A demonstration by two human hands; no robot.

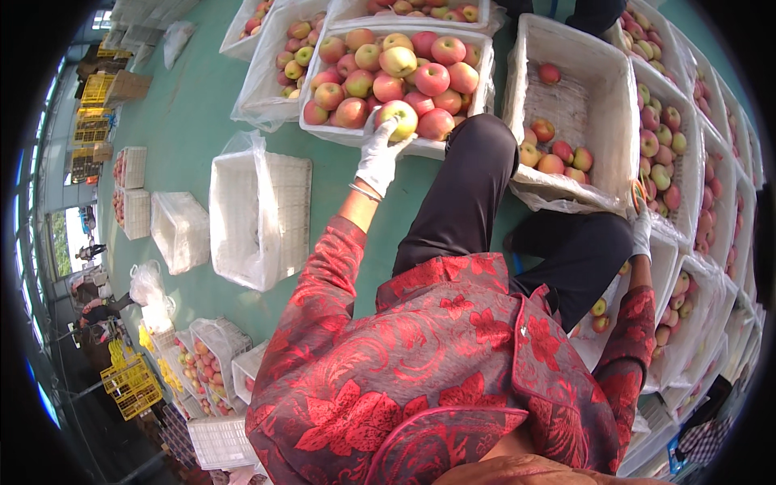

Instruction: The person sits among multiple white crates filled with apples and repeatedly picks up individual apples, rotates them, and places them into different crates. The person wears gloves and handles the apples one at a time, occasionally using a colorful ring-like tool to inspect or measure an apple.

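My left hand (379, 159), in a white glove, grips a yellow-green apple (398, 120) at the near edge of a white crate (400, 145) heaped with red and yellow apples (391, 88). My right hand (641, 233), also gloved, is beyond my right knee and holds an orange ring-shaped tool (638, 193), partly hidden and too small to name surely. That tool is beside the near right corner of a plastic-lined white crate (606, 121). Several apples (550, 163) lie in the near part of this crate, and a single red apple (549, 73) is farther back.
Rows of apple-filled crates (661, 142) line the right side. On the green floor (182, 121) to the left stand a lined empty crate (260, 212) and a smaller white crate (179, 230). Yellow crates (133, 385) stand farther left. Another person's dark-clad leg (597, 15) shows at the top.
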